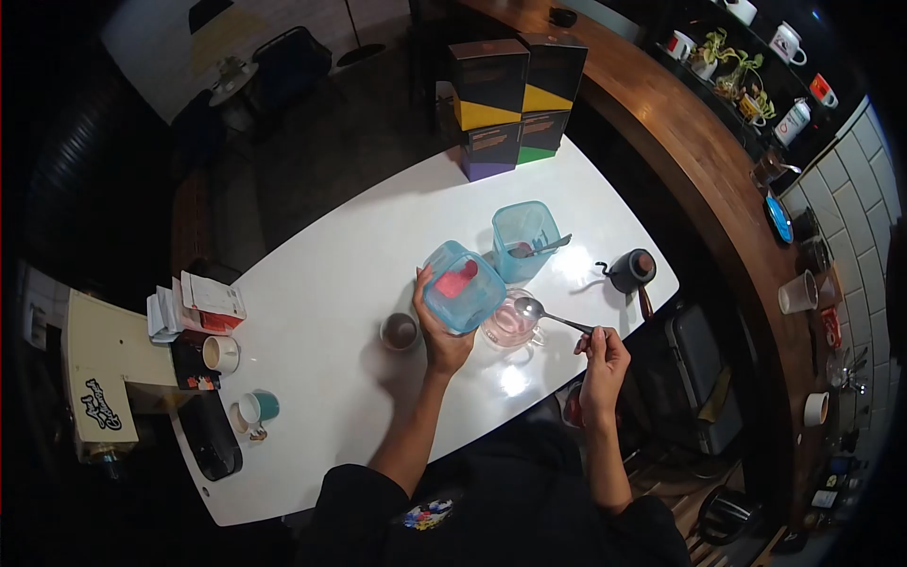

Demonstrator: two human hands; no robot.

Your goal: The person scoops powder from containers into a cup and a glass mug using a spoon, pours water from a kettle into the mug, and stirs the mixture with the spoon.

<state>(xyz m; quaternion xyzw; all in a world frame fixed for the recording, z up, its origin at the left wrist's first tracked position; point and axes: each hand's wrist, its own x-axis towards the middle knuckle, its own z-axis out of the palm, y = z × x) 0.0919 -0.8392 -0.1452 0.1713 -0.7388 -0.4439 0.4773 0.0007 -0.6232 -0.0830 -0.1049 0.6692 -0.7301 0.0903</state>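
Observation:
My left hand (444, 342) is wrapped round a translucent blue plastic container (477, 307), tilted so its inside shows, with something pink (457, 278) in it. Between the fingers of my right hand (603, 370) is the handle of a metal spoon (531, 309). The spoon's bowl hangs over a clear glass cup (510, 331) that looks pinkish; whether the two touch I cannot tell. Just behind stands a second blue container (525, 219) with a utensil (550, 247) leaning in it. To the left of my left hand is a small cup with a brown inside (400, 332).
A black gooseneck kettle (632, 271) stands at the right of the white table (321, 283). Dark boxes (491, 90) are stacked at its far end. At the left are packets (210, 298), a mug (220, 354), a teal cup (260, 407) and a cream machine (109, 369).

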